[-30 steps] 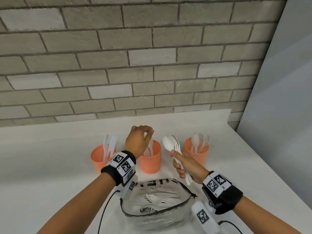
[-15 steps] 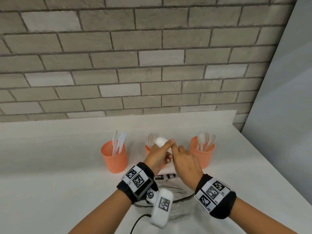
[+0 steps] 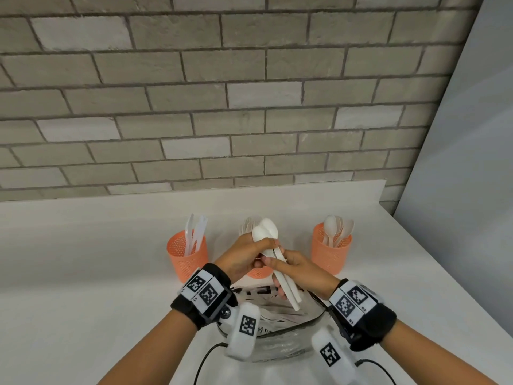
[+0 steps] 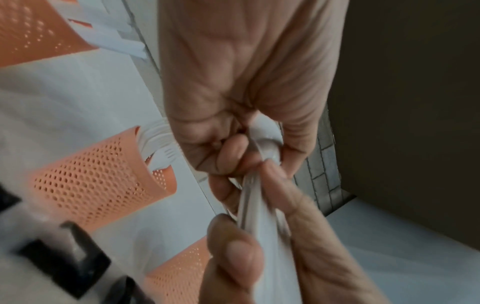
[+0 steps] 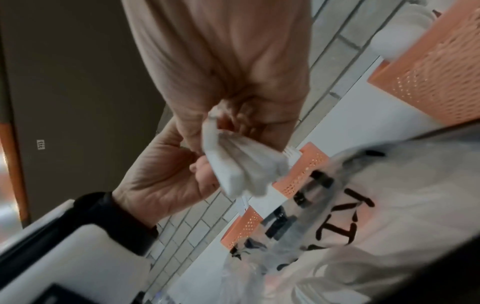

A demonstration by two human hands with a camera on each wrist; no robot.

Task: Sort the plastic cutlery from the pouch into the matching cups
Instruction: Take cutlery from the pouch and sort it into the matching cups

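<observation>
Both hands meet over the clear pouch (image 3: 280,343) on a bundle of white plastic spoons (image 3: 266,232). My left hand (image 3: 249,254) pinches the spoons (image 4: 262,148) just below their bowls. My right hand (image 3: 294,270) grips the handles (image 5: 239,164) lower down. Three orange mesh cups stand behind: the left cup (image 3: 188,257) with knives, the middle cup (image 3: 258,272) with forks, mostly hidden by my hands, and the right cup (image 3: 331,248) with spoons. More cutlery lies inside the pouch (image 5: 363,226).
The white counter (image 3: 83,259) runs back to a grey brick wall (image 3: 222,107). A pale panel (image 3: 466,190) bounds it on the right. Cables trail from the wrist cameras near the front edge.
My left hand left the middle cup and came across to the spoons held in my right hand. Both hands now hold the bundle together, lower and nearer the pouch.
</observation>
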